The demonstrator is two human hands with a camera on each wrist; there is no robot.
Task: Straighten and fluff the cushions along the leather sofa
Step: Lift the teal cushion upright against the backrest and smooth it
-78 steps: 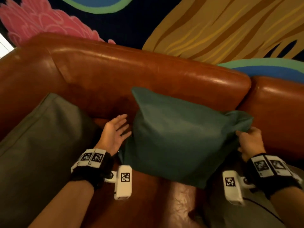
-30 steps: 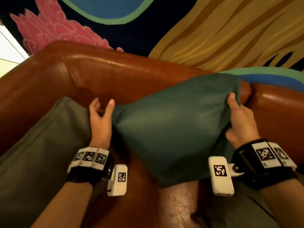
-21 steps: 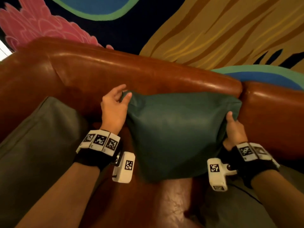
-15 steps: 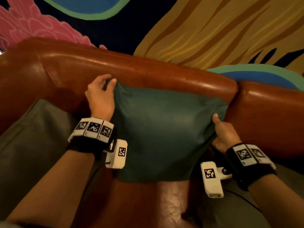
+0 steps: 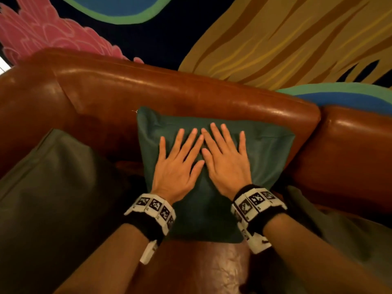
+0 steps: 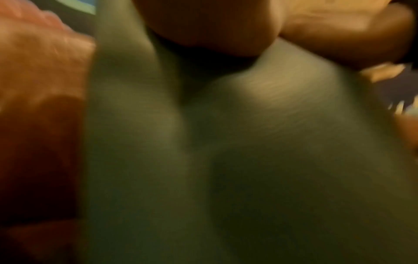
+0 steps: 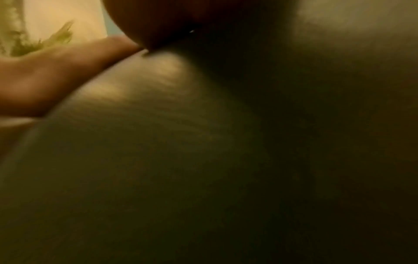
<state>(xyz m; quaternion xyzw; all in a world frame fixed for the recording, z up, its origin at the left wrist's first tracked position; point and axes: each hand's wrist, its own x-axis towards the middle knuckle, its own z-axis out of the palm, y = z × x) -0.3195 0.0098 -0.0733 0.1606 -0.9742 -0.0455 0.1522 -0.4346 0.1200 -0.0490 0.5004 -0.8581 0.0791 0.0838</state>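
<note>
A teal cushion (image 5: 263,158) leans upright against the backrest of the brown leather sofa (image 5: 191,96). Both my hands lie flat on its front, side by side, fingers straight and spread. My left hand (image 5: 180,155) presses the left of the middle, my right hand (image 5: 224,153) the right of the middle, and their index fingers almost touch. Both wrist views are blurred and filled by the teal cushion (image 6: 248,142) (image 7: 158,142) fabric close up; part of a thumb (image 7: 56,76) shows at the left of the right wrist view.
A large olive-grey cushion (image 5: 48,187) lies on the sofa's left side. Another grey-green cushion (image 5: 339,225) sits at the right. A second leather back section (image 5: 356,149) adjoins on the right. Behind the sofa hangs a painted wall (image 5: 275,39) in pink, blue and yellow.
Half a second ago my hands gripped the teal cushion's upper corners against the backrest. They have let go and now press flat on its middle.
</note>
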